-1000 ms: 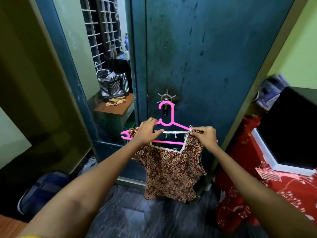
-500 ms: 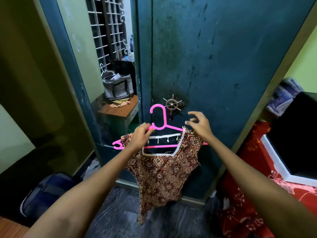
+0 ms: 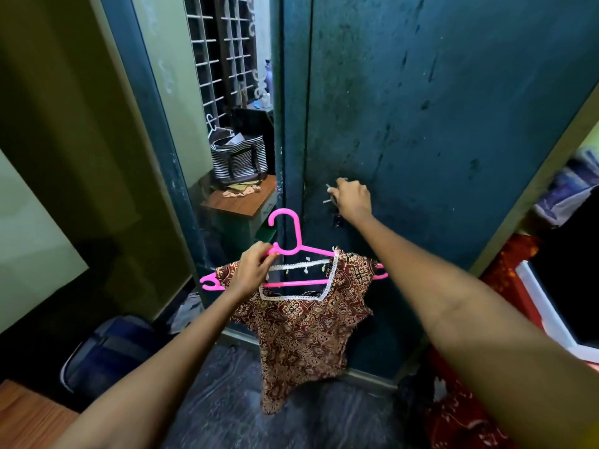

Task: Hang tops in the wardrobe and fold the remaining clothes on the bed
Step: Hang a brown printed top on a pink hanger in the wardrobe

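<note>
The dark teal wardrobe door point(image 3: 437, 108) fills the upper right, closed, its left edge meeting a mirrored door panel point(image 3: 168, 108) that runs down to the floor. The dark floor point(image 3: 324, 416) lies open between a blue bag point(image 3: 107, 348) at lower left and the red-covered bed point(image 3: 505, 270) crowding in from the right. In the mirror a striped bag point(image 3: 240, 158) sits on a small wooden tabletop point(image 3: 240, 202).

The patterned brown top point(image 3: 301, 332) hangs on a pink hanger point(image 3: 291, 244), low and just in front of the wardrobe's door seam, its hem trailing free above the floor. The hanger's hook stands upright, clear of the door; both hanger tips poke out past the sleeves.

The left hand point(image 3: 252, 270) pinches the hanger at the base of the hook, near the top's left shoulder. The right hand point(image 3: 351, 197) is curled around the metal wardrobe handle point(image 3: 330, 194), whose spokes show left of the fingers.
</note>
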A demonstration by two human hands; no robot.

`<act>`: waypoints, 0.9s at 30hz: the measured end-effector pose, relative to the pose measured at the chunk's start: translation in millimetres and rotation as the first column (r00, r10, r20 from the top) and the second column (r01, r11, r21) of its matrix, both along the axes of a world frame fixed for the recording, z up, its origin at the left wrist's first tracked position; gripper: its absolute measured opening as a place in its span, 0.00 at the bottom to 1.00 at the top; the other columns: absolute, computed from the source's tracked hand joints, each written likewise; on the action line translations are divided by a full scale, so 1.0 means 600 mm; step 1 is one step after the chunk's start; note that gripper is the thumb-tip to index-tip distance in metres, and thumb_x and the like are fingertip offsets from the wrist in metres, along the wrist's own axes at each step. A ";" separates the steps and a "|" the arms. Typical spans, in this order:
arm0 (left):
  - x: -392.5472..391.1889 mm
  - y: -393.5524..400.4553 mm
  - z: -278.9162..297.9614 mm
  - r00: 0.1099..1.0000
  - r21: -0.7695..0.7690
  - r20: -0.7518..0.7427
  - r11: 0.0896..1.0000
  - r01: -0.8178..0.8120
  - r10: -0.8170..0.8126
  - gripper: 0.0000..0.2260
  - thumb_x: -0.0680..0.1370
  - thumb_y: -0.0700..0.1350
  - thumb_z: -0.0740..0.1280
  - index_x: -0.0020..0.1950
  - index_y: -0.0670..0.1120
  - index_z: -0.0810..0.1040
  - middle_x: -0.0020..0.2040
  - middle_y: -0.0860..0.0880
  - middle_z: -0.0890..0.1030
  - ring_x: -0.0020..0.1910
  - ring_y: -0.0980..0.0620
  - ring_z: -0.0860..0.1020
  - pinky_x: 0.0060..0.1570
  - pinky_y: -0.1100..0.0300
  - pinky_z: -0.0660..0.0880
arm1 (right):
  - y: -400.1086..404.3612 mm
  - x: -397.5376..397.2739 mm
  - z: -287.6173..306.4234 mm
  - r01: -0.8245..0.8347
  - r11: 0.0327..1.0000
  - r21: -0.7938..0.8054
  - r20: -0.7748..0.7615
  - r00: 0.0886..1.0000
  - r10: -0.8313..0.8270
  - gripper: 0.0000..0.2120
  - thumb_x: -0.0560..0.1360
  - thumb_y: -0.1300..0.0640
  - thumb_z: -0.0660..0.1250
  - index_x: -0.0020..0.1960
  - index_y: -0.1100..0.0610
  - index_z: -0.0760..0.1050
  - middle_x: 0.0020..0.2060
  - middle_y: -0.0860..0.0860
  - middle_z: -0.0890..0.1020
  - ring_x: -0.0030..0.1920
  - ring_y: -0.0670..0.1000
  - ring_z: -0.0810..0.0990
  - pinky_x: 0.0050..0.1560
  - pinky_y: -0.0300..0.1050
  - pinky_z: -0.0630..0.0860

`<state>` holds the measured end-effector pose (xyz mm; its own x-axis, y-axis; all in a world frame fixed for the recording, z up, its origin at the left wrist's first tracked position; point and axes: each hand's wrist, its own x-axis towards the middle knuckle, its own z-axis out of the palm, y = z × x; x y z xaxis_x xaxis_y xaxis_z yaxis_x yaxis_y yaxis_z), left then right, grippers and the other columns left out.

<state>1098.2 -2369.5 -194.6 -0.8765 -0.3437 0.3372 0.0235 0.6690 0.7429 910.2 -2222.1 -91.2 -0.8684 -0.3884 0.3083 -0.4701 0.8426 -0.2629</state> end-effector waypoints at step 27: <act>0.091 0.031 0.003 0.998 0.075 0.041 0.996 -0.054 0.051 0.09 0.76 0.39 0.67 0.36 0.39 0.75 0.34 0.48 0.72 0.33 0.53 0.68 0.33 0.57 0.66 | 0.075 0.094 -0.053 -0.028 0.827 -0.561 0.158 0.977 0.141 0.13 0.79 0.51 0.62 0.45 0.61 0.75 0.37 0.55 0.77 0.41 0.52 0.75 0.41 0.47 0.69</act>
<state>1152.6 -2350.6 -192.7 -0.8686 -0.4128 0.2741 -0.0403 0.6103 0.7912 966.7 -2176.8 -123.3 -0.9023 -0.2759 0.3312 -0.4284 0.4881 -0.7604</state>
